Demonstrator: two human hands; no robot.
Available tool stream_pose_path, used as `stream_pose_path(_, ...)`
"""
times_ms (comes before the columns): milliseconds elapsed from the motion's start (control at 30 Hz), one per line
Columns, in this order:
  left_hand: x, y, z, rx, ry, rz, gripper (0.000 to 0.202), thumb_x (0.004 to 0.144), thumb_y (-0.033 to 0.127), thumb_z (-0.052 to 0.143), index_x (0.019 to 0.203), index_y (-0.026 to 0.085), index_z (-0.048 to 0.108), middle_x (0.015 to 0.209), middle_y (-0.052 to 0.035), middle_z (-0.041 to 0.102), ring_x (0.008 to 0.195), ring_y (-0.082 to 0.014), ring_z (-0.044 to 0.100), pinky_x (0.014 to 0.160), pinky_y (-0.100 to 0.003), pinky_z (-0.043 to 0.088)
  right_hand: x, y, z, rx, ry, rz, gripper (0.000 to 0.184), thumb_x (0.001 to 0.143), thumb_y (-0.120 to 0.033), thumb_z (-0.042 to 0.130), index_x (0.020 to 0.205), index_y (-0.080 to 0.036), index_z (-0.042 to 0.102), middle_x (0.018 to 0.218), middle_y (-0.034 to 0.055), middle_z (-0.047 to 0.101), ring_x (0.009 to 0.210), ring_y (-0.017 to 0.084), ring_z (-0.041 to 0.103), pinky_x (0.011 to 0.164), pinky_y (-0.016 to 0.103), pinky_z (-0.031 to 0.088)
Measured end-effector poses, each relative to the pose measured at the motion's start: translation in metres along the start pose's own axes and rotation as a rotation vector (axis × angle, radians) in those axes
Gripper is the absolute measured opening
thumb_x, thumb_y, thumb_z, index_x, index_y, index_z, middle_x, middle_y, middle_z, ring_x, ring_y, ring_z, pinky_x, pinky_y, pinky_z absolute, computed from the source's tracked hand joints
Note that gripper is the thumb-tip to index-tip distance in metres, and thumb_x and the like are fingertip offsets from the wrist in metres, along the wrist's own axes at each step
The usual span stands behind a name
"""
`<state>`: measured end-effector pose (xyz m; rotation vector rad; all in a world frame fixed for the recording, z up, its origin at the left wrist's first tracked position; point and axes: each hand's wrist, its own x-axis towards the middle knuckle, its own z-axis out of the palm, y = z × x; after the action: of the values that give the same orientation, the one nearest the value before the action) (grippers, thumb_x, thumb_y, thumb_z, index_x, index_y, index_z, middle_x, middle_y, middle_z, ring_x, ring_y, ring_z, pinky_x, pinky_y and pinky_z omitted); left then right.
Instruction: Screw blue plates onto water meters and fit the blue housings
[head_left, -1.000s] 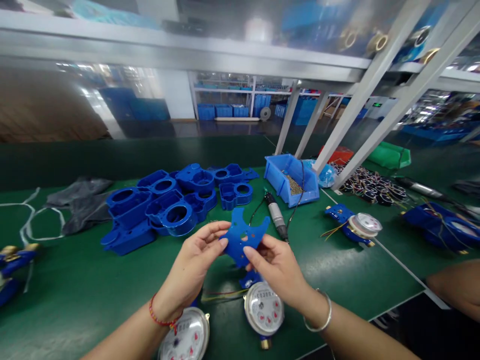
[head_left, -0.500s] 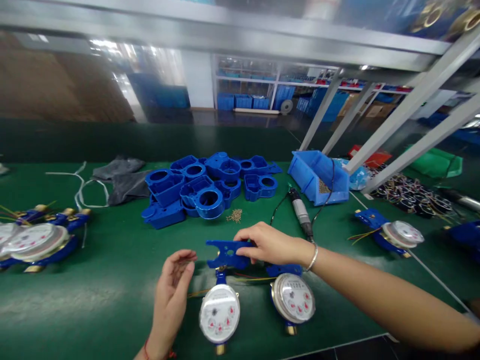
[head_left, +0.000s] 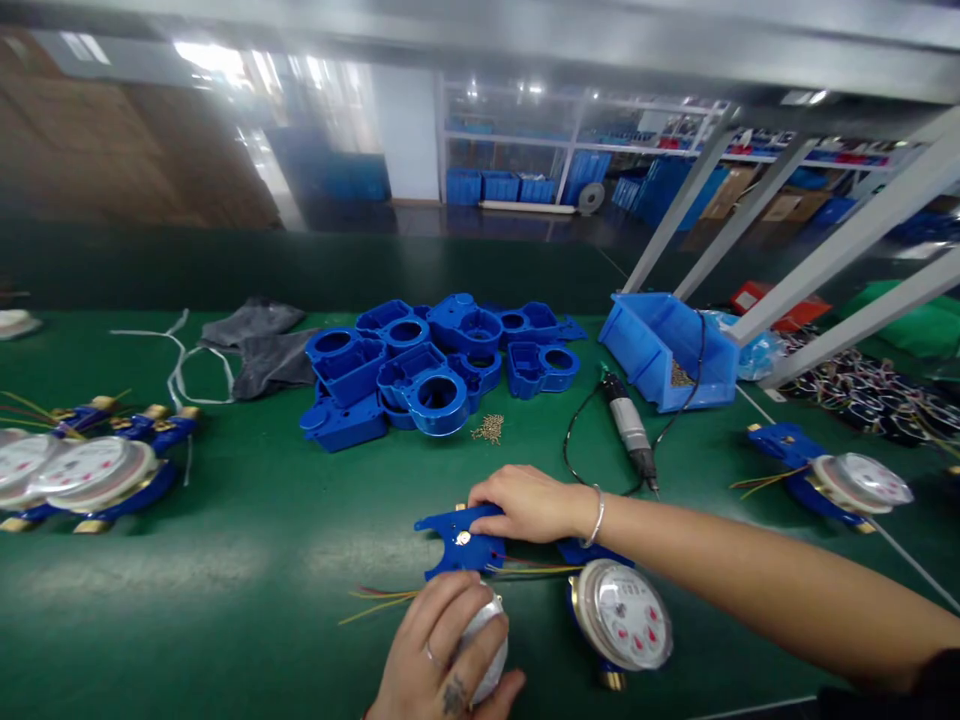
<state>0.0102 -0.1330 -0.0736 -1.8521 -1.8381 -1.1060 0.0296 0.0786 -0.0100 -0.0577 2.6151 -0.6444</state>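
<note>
My right hand (head_left: 529, 503) pinches the right end of a flat blue bracket plate (head_left: 457, 545), notched at its left edge, with a brass spot near its middle. Just below, my left hand (head_left: 446, 645) is wrapped over the round dial of a water meter (head_left: 486, 650), hiding most of it. Red and yellow wires (head_left: 382, 597) stick out to the left of this meter. A second water meter (head_left: 626, 615) with a white dial and red pointers lies to the right, under my right forearm. Its blue plate (head_left: 592, 552) is partly covered by my wrist.
Blue plastic housings (head_left: 439, 400) are heaped behind my hands, near a small pile of screws (head_left: 490, 429). An electric screwdriver (head_left: 630, 425) lies beside a blue bin (head_left: 667, 350). More meters stand left (head_left: 86, 470) and right (head_left: 862, 480). Grey cloth (head_left: 270, 350) lies behind.
My left hand has moved right and down onto the meter and closed over its dial. My right hand has lowered the blue plate and its notched end now tilts toward me.
</note>
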Motion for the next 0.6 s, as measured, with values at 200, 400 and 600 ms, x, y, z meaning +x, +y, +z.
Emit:
stream_pose_path(200,-0.008,-0.016,-0.011,-0.004,-0.017,-0.041,0.048,0.092,0.051,0.039,0.118,0.013,0.055,0.108,-0.0129,0.066,0.112,-0.0242,0.058,0.094,-0.036,0.046,0.003,-0.005,-0.004,-0.002,-0.081,0.047,0.028,0.089,-0.037,0.054,0.103,-0.018,0.068,0.095,0.0095,0.071,0.087,0.023,0.065,0.066,0.027,0.038)
stream_pose_path(400,-0.009,-0.034,-0.022,0.042,-0.199,-0.180,0.052,0.095,0.051,0.023,0.130,0.024,0.050,0.133,-0.0058,0.056,0.132,-0.0281,0.038,0.111,-0.052,0.016,0.005,-0.002,-0.004,0.049,-0.075,0.047,0.028,0.086,-0.033,0.059,0.105,-0.014,0.066,0.093,0.0091,0.070,0.083,0.020,0.063,0.065,0.025,0.037)
stream_pose_path(600,-0.014,-0.037,-0.022,0.022,-0.272,-0.141,0.053,0.095,0.051,0.023,0.134,0.022,0.045,0.136,-0.0061,0.053,0.133,-0.0258,0.038,0.113,-0.050,0.015,0.001,0.002,-0.002,0.114,-0.044,0.017,0.030,0.080,-0.024,0.066,0.108,-0.014,0.061,0.088,0.0047,0.067,0.077,0.014,0.057,0.065,0.022,0.036)
